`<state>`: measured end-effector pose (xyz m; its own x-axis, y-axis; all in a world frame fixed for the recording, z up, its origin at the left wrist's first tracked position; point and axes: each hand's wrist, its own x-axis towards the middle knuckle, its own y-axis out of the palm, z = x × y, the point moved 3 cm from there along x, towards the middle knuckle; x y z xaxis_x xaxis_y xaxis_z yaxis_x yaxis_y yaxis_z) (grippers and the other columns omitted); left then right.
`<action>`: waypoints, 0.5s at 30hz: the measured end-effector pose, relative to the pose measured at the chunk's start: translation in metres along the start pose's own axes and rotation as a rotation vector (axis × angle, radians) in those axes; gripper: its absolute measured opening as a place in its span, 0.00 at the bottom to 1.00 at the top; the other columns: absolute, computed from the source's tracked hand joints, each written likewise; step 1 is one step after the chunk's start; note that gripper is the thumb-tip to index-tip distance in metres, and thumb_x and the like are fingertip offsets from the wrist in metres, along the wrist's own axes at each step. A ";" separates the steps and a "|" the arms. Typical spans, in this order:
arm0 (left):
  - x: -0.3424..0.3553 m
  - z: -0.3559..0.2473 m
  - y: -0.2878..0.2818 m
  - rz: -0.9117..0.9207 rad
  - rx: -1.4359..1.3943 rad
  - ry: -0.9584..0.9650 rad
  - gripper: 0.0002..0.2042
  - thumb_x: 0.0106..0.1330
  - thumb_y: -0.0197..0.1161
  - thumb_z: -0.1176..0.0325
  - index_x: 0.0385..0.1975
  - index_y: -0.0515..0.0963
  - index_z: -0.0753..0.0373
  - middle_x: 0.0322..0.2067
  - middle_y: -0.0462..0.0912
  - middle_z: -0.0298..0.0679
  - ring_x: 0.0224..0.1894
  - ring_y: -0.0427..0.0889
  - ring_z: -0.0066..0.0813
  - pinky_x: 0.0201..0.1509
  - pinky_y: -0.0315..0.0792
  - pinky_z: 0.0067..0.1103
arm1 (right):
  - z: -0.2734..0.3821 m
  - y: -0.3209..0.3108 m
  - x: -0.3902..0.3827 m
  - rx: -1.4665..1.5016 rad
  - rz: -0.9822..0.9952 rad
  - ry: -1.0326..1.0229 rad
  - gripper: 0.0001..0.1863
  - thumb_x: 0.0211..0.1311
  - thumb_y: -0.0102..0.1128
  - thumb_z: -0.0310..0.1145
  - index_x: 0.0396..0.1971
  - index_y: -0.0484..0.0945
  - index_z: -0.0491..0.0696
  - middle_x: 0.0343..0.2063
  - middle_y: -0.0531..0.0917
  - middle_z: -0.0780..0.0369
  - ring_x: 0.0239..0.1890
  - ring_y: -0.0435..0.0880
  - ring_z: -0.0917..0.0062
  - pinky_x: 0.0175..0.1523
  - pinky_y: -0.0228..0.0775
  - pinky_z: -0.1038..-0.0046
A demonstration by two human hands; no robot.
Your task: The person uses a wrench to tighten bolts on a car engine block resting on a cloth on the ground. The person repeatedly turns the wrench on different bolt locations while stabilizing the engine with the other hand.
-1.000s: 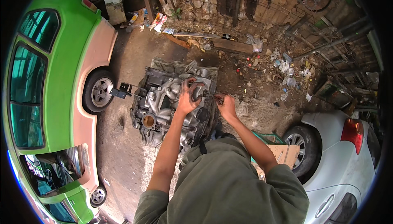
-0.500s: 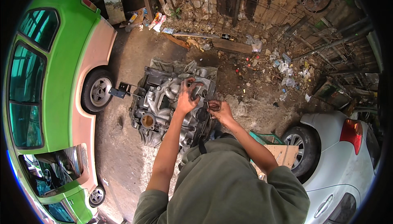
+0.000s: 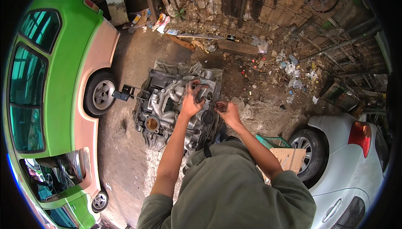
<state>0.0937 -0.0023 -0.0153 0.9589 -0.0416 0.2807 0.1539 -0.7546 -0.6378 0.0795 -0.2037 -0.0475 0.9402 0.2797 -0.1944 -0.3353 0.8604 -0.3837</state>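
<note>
A grey metal car engine [image 3: 167, 93] lies on the ground in front of me, with curved intake pipes and a round brass-coloured opening at its near left. Resting on its upper right part is my left hand [image 3: 192, 99], blackened with grease, thumb and fingers curved but apart. My right hand [image 3: 228, 112] is at the engine's right edge, by a round dark cap [image 3: 206, 117]. Its fingers are pinched together; whatever they hold is too small and dark to make out. A black bracket [image 3: 122, 93] on a thin rod sticks out from the engine's left side.
To the left stands a green and pink car [image 3: 79, 61]; a silver car [image 3: 335, 153] is at the right. A wooden board [image 3: 289, 158] and green box [image 3: 268, 139] lie beside my right arm. Litter [image 3: 293, 72] and planks [image 3: 236, 47] line the far wall.
My right hand has shifted slightly to the right, away from the engine's edge, its fingers still pinched. My left hand has stayed in place on the engine.
</note>
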 end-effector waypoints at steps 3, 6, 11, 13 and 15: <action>-0.001 0.000 -0.001 -0.001 0.001 -0.009 0.26 0.45 0.63 0.71 0.50 0.81 0.51 0.54 0.69 0.47 0.58 0.70 0.53 0.62 0.68 0.43 | 0.001 0.007 -0.004 0.184 0.098 0.183 0.12 0.62 0.71 0.26 0.43 0.84 0.39 0.32 0.87 0.58 0.30 0.85 0.78 0.33 0.78 0.72; -0.001 -0.001 0.000 0.005 0.002 -0.021 0.26 0.44 0.63 0.71 0.50 0.81 0.52 0.54 0.69 0.47 0.58 0.70 0.53 0.63 0.68 0.42 | -0.005 0.012 -0.006 0.371 0.101 0.288 0.12 0.63 0.71 0.26 0.44 0.83 0.40 0.30 0.87 0.60 0.30 0.84 0.80 0.28 0.76 0.74; -0.001 -0.002 -0.001 -0.001 0.009 -0.042 0.27 0.42 0.63 0.71 0.49 0.82 0.53 0.54 0.69 0.45 0.59 0.70 0.50 0.64 0.68 0.39 | -0.025 0.007 -0.004 0.281 0.080 0.312 0.11 0.62 0.68 0.23 0.44 0.84 0.41 0.30 0.87 0.59 0.31 0.85 0.78 0.31 0.77 0.72; -0.001 -0.002 -0.001 -0.002 0.001 -0.049 0.27 0.42 0.63 0.71 0.49 0.82 0.53 0.54 0.69 0.45 0.58 0.70 0.50 0.64 0.68 0.39 | -0.027 -0.001 -0.002 0.115 -0.012 0.114 0.11 0.62 0.67 0.22 0.44 0.84 0.41 0.32 0.88 0.56 0.33 0.87 0.72 0.36 0.78 0.68; -0.001 -0.002 -0.001 0.004 -0.004 -0.047 0.26 0.43 0.62 0.71 0.49 0.82 0.52 0.54 0.69 0.46 0.58 0.70 0.51 0.63 0.68 0.40 | -0.026 -0.004 0.000 -0.015 -0.082 -0.025 0.11 0.61 0.67 0.22 0.44 0.84 0.40 0.34 0.89 0.54 0.34 0.88 0.68 0.40 0.79 0.66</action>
<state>0.0922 -0.0023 -0.0135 0.9696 -0.0143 0.2442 0.1490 -0.7572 -0.6360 0.0791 -0.2183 -0.0695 0.9658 0.2190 -0.1389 -0.2574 0.8745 -0.4110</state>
